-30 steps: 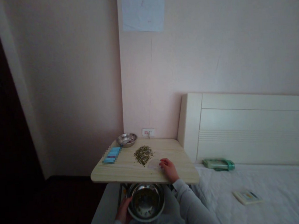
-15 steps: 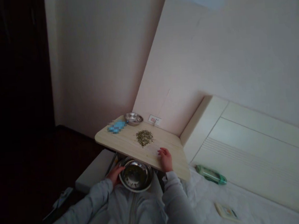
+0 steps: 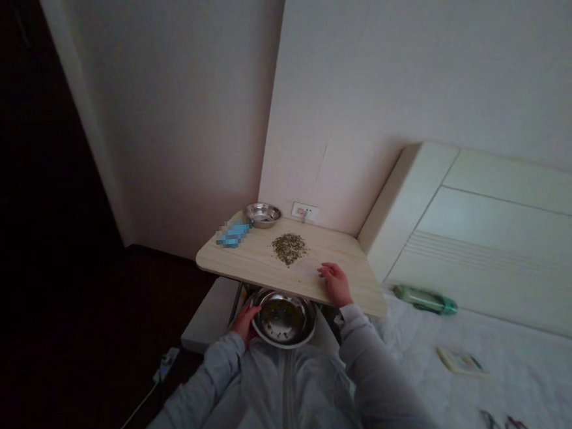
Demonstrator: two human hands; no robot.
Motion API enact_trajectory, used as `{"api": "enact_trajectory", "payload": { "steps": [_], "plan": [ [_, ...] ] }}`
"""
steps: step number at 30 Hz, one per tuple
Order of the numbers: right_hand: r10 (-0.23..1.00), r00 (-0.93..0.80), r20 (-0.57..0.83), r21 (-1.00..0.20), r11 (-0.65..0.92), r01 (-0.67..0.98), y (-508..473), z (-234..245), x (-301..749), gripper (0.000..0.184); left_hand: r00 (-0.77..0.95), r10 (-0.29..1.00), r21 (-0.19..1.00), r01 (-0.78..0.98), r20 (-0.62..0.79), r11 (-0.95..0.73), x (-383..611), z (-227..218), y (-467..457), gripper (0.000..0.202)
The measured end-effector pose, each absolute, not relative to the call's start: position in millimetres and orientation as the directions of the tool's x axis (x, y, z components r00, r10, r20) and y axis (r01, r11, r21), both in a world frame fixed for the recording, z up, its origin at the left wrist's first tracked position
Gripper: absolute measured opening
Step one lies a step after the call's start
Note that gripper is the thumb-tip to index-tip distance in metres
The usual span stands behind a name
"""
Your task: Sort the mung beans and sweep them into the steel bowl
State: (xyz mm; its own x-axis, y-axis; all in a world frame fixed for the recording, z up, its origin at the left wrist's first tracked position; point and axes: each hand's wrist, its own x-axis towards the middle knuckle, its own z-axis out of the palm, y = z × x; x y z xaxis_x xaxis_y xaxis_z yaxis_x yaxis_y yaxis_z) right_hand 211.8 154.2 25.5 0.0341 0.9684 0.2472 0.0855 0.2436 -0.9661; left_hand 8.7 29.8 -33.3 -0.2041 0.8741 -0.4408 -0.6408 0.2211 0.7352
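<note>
My left hand [image 3: 244, 323] grips the left rim of a shiny steel bowl [image 3: 286, 340], thumb over the edge. The bowl sits at my lap, just under the table's front edge, with small dark bits and some greenish grains inside. My right hand [image 3: 335, 283] is over the front right part of the pale wooden table [image 3: 250, 264], fingers loosely bent and apart. A faint pale patch lies by its fingertips; I cannot tell what it is. Left of that hand, a loose pile of greenish-brown grains [image 3: 289, 247] is spread on the tabletop.
A second steel bowl [image 3: 263, 216] stands at the table's back corner, beside a blurred blue item [image 3: 234, 234]. Behind is a wall socket [image 3: 305, 210]. On the bed to the right lie a green bottle [image 3: 425, 299] and a small pale box-like object [image 3: 461, 361].
The view has shifted, so the table and both hands appear higher and farther right. My right hand has moved slightly right over the table. My left hand still holds the bowl.
</note>
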Motion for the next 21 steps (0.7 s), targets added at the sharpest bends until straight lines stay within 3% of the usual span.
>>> {"api": "enact_trajectory", "payload": {
  "steps": [13,21],
  "plan": [
    [0.982,-0.017,0.189,-0.980,0.190,0.057,149.2,31.9,209.7,0.029,-0.178,0.866,0.690,-0.686,-0.468,0.232,9.9,-35.3,32.7,0.016],
    [0.981,-0.032,0.189,-0.981,0.190,0.031,148.3,30.6,207.3,0.026,-0.190,0.876,0.747,-0.618,-0.444,0.244,8.7,-40.3,34.2,0.015]
  ]
}}
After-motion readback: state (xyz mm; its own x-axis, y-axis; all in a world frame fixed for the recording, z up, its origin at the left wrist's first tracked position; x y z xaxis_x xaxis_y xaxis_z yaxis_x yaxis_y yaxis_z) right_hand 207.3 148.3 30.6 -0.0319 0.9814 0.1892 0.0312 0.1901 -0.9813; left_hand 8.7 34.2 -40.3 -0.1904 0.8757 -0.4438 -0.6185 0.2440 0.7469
